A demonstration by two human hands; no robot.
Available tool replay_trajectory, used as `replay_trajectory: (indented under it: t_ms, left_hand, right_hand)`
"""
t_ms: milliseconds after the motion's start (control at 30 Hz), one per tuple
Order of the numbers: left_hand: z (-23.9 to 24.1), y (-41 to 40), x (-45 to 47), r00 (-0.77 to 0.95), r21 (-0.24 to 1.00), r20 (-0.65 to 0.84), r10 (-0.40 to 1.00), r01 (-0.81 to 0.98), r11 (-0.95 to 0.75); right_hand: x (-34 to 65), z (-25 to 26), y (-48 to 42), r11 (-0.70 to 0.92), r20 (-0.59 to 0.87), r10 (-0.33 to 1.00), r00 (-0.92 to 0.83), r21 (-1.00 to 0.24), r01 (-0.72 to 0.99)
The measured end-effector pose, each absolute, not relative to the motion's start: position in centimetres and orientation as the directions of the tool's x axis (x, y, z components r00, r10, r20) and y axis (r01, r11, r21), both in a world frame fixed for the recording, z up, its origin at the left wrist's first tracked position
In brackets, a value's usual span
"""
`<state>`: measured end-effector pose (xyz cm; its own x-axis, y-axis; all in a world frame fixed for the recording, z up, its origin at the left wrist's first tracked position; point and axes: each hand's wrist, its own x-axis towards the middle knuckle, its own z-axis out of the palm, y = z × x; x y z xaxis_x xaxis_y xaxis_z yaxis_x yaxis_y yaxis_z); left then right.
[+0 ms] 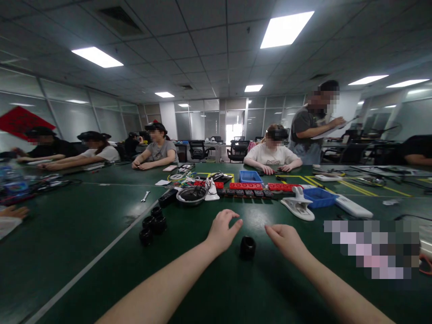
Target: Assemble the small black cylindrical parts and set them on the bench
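Note:
A short black hollow cylinder [248, 247] stands on the green table between my two hands, with its open end up. My left hand [223, 229] hovers to its upper left, fingers curved and thumb held apart, holding nothing. To the cylinder's upper right is my right hand [285, 238], its thumb and fingers drawn together; no object shows at the fingertips. Neither hand appears to touch the cylinder. A cluster of several similar black cylinders [159, 223] sits to the left of my left forearm.
Beyond my hands lie a metal bowl [192, 202], red strips [246, 186], a white clamp-like stand [299, 209] and blue trays [319, 198]. A small wrench [145, 196] rests at left. Another person's hand [16, 212] is at the left edge. Several people sit around the table [111, 288].

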<state>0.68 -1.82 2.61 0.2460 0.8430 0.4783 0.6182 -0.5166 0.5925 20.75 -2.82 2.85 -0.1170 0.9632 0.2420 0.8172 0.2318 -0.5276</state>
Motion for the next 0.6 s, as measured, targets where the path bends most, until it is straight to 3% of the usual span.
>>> replay_trajectory:
  t_ms: [100,167,267,367,433,600]
  left_hand:
    - [3.0,-1.2,-0.3,0.342,0.649,0.354,0.870,0.581,-0.492]
    - [2.6,-1.0,-0.6,0.361,0.698,0.265,0.894,0.568,-0.436]
    - [1.2,-0.6,-0.3,0.357,0.746,0.235,0.904,0.530,-0.403]
    - [-0.3,-0.5,0.5,0.283,0.800,0.279,0.918,0.460,-0.385]
    - [-1.0,-0.6,0.8,0.292,0.805,0.302,0.907,0.431,-0.407]
    - [-1.0,-0.9,0.4,0.462,0.740,0.348,0.816,0.399,-0.542]
  right_hand:
    - [20.3,2.8,-3.1,0.299,0.209,0.950,-0.231,-0.402,0.865]
    - [20.3,2.4,-2.8,0.321,0.200,0.945,-0.260,-0.392,0.863]
    - [20.8,1.3,-1.3,0.319,0.227,0.947,-0.229,-0.552,0.771]
    - [21.4,-0.5,0.8,0.285,0.237,0.958,-0.160,-0.770,0.571]
    - [21.6,-1.5,1.8,0.294,0.246,0.955,-0.164,-0.853,0.432]
    - [21.8,-1.2,1.5,0.250,0.106,0.866,-0.488,-0.939,0.238]
